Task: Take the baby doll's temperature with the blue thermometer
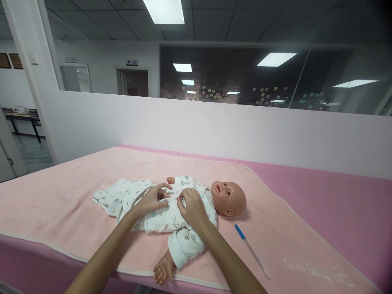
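A baby doll lies on its back, its bare head to the right, dressed in a white printed baby shirt. My left hand rests on the shirt front, thumb and curled fingers at the white edge of the cloth, the index finger lifted apart. Beside it, my right hand pinches that same edge between thumb and fingertips, nearer the doll's chest. Printed white cloth covers the legs at the left. One doll hand sticks out of its sleeve near the front edge. My fingers partly hide the shirt's opening.
A slim clear stick with a blue end lies right of the doll. Beneath is a peach pad with a pale border, over a pink surface. A low white wall runs behind, with a dark window above.
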A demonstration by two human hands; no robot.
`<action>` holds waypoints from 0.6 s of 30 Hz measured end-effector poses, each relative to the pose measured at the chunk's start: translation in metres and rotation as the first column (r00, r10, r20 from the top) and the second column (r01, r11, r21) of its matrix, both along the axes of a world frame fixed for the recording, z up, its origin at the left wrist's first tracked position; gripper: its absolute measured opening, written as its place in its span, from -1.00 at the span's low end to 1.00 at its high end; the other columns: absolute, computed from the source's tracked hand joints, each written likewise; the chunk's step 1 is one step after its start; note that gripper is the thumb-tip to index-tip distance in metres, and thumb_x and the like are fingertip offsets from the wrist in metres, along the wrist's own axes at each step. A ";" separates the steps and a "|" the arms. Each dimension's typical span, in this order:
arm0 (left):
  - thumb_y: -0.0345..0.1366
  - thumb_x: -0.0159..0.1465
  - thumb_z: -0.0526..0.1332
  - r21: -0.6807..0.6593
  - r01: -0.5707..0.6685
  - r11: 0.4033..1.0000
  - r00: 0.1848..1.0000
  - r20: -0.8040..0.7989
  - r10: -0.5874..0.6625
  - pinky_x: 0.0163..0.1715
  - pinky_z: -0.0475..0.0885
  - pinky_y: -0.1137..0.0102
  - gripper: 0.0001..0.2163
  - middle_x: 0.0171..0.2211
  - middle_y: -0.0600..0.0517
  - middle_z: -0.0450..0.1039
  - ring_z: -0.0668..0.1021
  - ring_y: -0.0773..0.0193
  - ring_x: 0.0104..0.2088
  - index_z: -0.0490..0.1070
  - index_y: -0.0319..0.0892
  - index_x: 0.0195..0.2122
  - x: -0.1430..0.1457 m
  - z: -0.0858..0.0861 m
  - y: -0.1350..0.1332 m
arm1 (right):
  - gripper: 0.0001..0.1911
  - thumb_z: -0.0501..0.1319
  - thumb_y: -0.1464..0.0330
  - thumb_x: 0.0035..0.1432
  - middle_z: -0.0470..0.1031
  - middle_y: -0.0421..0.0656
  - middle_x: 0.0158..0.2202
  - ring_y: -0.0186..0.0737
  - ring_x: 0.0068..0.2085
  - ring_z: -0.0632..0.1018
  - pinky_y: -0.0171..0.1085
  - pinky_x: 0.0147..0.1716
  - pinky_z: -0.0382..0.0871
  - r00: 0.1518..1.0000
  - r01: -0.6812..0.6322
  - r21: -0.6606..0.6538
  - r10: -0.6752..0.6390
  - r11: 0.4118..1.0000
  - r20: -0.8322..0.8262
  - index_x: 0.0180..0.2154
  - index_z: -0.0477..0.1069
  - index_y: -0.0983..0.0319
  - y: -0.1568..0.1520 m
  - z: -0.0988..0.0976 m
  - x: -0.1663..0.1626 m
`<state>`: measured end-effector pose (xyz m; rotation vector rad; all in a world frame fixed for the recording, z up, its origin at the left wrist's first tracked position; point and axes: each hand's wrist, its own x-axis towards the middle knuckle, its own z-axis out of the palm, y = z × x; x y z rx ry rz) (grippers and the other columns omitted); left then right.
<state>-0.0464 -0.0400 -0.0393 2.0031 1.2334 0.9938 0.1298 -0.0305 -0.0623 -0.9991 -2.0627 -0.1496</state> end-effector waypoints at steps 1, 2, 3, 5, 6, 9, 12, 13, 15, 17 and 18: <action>-0.44 -0.05 0.08 -0.005 -0.004 1.000 1.000 0.002 0.004 -0.47 0.27 0.47 -0.66 -0.47 0.12 0.42 0.42 0.33 -0.46 0.24 -0.13 -0.19 0.000 0.000 0.000 | -0.93 0.06 0.47 0.06 0.33 -0.21 -0.43 -0.28 -0.33 0.32 -0.30 -0.28 0.15 1.000 0.000 -0.001 0.000 1.000 -0.002 -0.45 0.21 0.23 0.000 0.000 0.000; -0.44 -0.05 0.07 -0.009 -0.005 1.000 1.000 0.004 0.005 -0.47 0.27 0.47 -0.66 -0.48 0.12 0.41 0.41 0.34 -0.47 0.24 -0.12 -0.19 -0.001 0.000 0.000 | -0.93 0.06 0.48 0.06 0.33 -0.20 -0.43 -0.28 -0.33 0.32 -0.30 -0.28 0.16 1.000 0.001 0.000 -0.001 1.000 -0.005 -0.45 0.21 0.23 0.000 0.000 0.000; -0.43 -0.05 0.07 -0.012 -0.003 1.000 1.000 0.008 0.003 -0.47 0.27 0.47 -0.67 -0.48 0.13 0.40 0.41 0.34 -0.46 0.23 -0.12 -0.19 -0.001 0.000 0.000 | -0.93 0.06 0.48 0.06 0.33 -0.20 -0.43 -0.28 -0.33 0.32 -0.30 -0.29 0.16 1.000 0.004 0.001 -0.004 1.000 -0.006 -0.45 0.21 0.23 0.001 -0.001 0.000; -0.42 -0.03 0.07 -0.021 0.013 1.000 1.000 0.024 -0.012 -0.46 0.26 0.48 -0.69 -0.50 0.14 0.38 0.40 0.34 -0.46 0.22 -0.12 -0.20 0.000 0.000 0.000 | -0.92 0.05 0.49 0.06 0.33 -0.20 -0.43 -0.28 -0.33 0.32 -0.30 -0.29 0.16 1.000 0.007 0.005 -0.007 1.000 -0.009 -0.46 0.21 0.23 0.001 -0.001 0.000; -0.41 -0.02 0.07 -0.026 0.026 0.999 0.999 0.032 -0.025 -0.46 0.25 0.48 -0.70 -0.51 0.14 0.36 0.39 0.34 -0.46 0.22 -0.12 -0.22 0.000 0.001 0.000 | -0.92 0.05 0.49 0.05 0.33 -0.20 -0.44 -0.28 -0.33 0.32 -0.30 -0.30 0.16 1.000 0.006 0.008 -0.006 1.000 -0.010 -0.46 0.21 0.23 0.001 -0.001 0.000; -0.41 -0.01 0.05 -0.033 0.074 0.997 0.996 0.043 -0.073 -0.49 0.22 0.50 -0.76 -0.54 0.16 0.28 0.34 0.37 -0.49 0.21 -0.14 -0.26 0.001 0.003 0.000 | -0.91 0.05 0.49 0.06 0.32 -0.20 -0.44 -0.28 -0.34 0.32 -0.30 -0.31 0.16 1.000 -0.001 0.014 0.001 1.000 -0.014 -0.46 0.21 0.23 0.001 0.000 0.000; -0.41 0.00 0.04 -0.009 0.108 0.994 0.994 0.035 -0.107 -0.51 0.18 0.51 -0.84 -0.56 0.16 0.20 0.28 0.40 -0.52 0.23 -0.16 -0.35 0.001 0.005 0.000 | -0.90 0.04 0.49 0.06 0.32 -0.20 -0.45 -0.27 -0.34 0.32 -0.30 -0.31 0.16 1.000 -0.008 0.014 0.008 1.000 -0.016 -0.46 0.21 0.23 0.000 0.001 0.000; -0.41 0.01 0.04 -0.001 0.113 0.994 0.993 0.030 -0.113 -0.52 0.17 0.51 -0.88 -0.56 0.16 0.18 0.26 0.41 -0.53 0.23 -0.17 -0.39 0.001 0.006 0.000 | -0.90 0.04 0.50 0.07 0.32 -0.20 -0.45 -0.27 -0.34 0.32 -0.30 -0.31 0.16 1.000 -0.009 0.014 0.009 1.000 -0.016 -0.46 0.21 0.23 0.000 0.001 0.000; -0.40 0.03 0.04 0.010 0.114 0.993 0.993 0.017 -0.115 -0.54 0.14 0.50 -0.96 -0.58 0.15 0.15 0.22 0.41 -0.55 0.24 -0.18 -0.47 0.001 0.006 0.001 | -0.90 0.03 0.49 0.07 0.32 -0.19 -0.45 -0.27 -0.34 0.32 -0.29 -0.32 0.16 1.000 -0.009 0.019 0.009 1.000 -0.017 -0.47 0.21 0.23 0.000 0.001 0.000; -0.37 0.06 0.03 0.018 0.105 0.994 0.994 -0.016 -0.105 -0.53 0.15 0.50 -0.93 -0.58 0.14 0.16 0.22 0.40 -0.54 0.27 -0.19 -0.49 0.001 0.005 0.000 | -0.90 0.03 0.49 0.07 0.32 -0.19 -0.46 -0.26 -0.35 0.32 -0.29 -0.32 0.16 1.000 -0.005 0.026 0.006 1.000 -0.018 -0.47 0.21 0.23 0.000 0.002 0.000; -0.36 0.07 0.03 0.029 0.094 0.995 0.995 -0.039 -0.093 -0.52 0.17 0.49 -0.91 -0.57 0.12 0.20 0.24 0.39 -0.53 0.30 -0.19 -0.48 0.001 0.004 0.000 | -0.90 0.03 0.49 0.07 0.32 -0.19 -0.46 -0.26 -0.35 0.32 -0.29 -0.32 0.16 1.000 -0.003 0.027 0.003 1.000 -0.018 -0.47 0.21 0.23 0.001 0.002 0.000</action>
